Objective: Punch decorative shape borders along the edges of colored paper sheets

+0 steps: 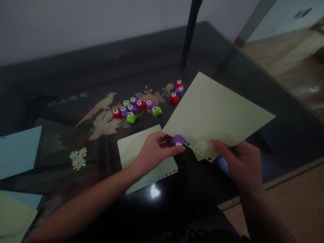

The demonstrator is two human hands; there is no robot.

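Note:
My left hand (157, 148) is closed round a small purple craft punch (178, 140), its white button under my thumb. The punch sits at the left part of the edge of a pale yellow paper sheet (215, 111). Small punched holes run along that edge. My right hand (240, 162) pinches the same sheet at its near edge, thumb on top, and the sheet is tilted above the table. Beneath my left hand lies a stack of yellow and blue sheets (134, 148) with punched shapes along its near edge.
Several red, purple and green craft punches (136, 108) stand mid-table, with 3 more punches (177, 91) farther right. Paper cut-outs (78, 158) lie in a pile at left. Blue paper (20, 152) and yellow paper (15, 216) lie at far left. A dark pole (190, 37) rises from the glossy table (113, 64).

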